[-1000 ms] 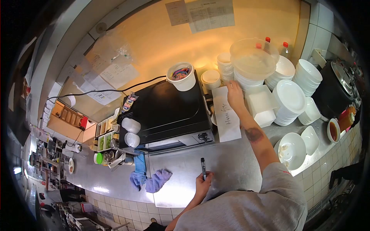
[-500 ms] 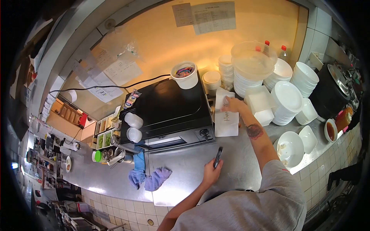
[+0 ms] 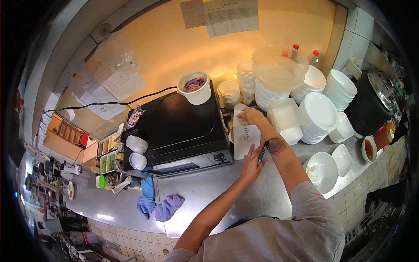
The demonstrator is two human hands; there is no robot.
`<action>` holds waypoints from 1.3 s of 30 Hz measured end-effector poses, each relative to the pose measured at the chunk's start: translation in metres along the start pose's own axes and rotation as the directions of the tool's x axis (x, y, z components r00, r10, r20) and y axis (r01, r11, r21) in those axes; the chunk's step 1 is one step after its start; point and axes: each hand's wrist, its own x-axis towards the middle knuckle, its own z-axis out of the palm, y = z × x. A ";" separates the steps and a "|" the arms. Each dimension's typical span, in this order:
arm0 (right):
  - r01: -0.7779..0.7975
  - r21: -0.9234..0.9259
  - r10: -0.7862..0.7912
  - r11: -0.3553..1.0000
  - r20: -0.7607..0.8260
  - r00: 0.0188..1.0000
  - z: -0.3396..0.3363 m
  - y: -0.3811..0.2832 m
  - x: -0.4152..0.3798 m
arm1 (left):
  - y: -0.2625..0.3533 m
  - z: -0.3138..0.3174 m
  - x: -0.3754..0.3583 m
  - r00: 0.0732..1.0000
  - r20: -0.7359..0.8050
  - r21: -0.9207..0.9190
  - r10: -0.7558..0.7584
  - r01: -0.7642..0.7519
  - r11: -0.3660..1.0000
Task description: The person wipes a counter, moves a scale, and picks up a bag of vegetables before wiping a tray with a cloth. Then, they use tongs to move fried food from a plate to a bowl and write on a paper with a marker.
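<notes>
My left hand [image 3: 252, 162] is closed around a black marker [image 3: 262, 152], its tip pointing up. That hand is beside the lower right edge of a white paper sheet [image 3: 242, 150], with fingertips close to or touching it. Dark handwriting runs along the sheet, which lies on the steel counter right of a black oven-like appliance [image 3: 183, 124]. Reaching in from the right, my right hand [image 3: 252, 117] grips the upper part of the paper with bent fingers and covers some of the writing.
A white tub of coloured rubber bands [image 3: 193, 87] stands on the appliance. Stacked white plates [image 3: 318, 118], bowls and containers crowd the right side. A bowl with residue [image 3: 323, 172] sits near the front edge. Blue and purple cloths [image 3: 169, 207] lie left.
My left hand has moved up and forward with the marker, from the bare counter to the paper's edge. My right hand stays on the sheet. The view has shifted slightly.
</notes>
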 end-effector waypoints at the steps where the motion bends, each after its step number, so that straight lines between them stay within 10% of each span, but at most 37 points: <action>1: -0.031 0.008 0.031 0.999 -0.024 0.999 -0.002 -0.001 -0.001 | -0.003 0.002 -0.002 1.000 0.004 -0.026 -0.007 0.008 1.000; 14: 0.000 -0.048 -0.002 0.999 -0.026 1.000 -0.024 0.009 0.009 | 0.003 -0.027 -0.028 0.982 -0.045 -0.172 0.181 -0.186 0.967; 21: 0.338 0.463 -0.085 0.820 -0.485 0.870 -0.088 -0.055 -0.185 | 0.028 -0.069 -0.130 0.941 -0.136 -0.405 -0.309 0.232 0.884; 25: 0.537 0.525 -0.497 0.660 -0.232 0.837 -0.033 -0.114 -0.295 | 0.053 -0.105 -0.190 0.951 -0.145 -0.204 -0.274 0.242 0.948; 27: 0.135 0.801 -0.443 0.583 0.174 0.880 -0.014 -0.157 -0.337 | 0.048 -0.117 -0.218 0.952 -0.155 -0.143 -0.265 0.244 0.959; 29: 0.071 0.862 -0.507 0.502 0.227 0.832 0.021 -0.180 -0.351 | 0.034 -0.129 -0.251 0.939 -0.216 -0.109 -0.267 0.249 0.962; 34: 0.198 0.920 -0.614 0.339 0.056 0.788 0.062 -0.269 -0.383 | 0.026 -0.184 -0.317 0.904 -0.345 -0.017 -0.252 0.262 0.965; 39: 0.488 0.731 -0.638 0.478 -0.093 0.764 0.086 -0.345 -0.402 | 0.034 -0.223 -0.363 0.838 -0.512 0.018 -0.187 0.228 0.973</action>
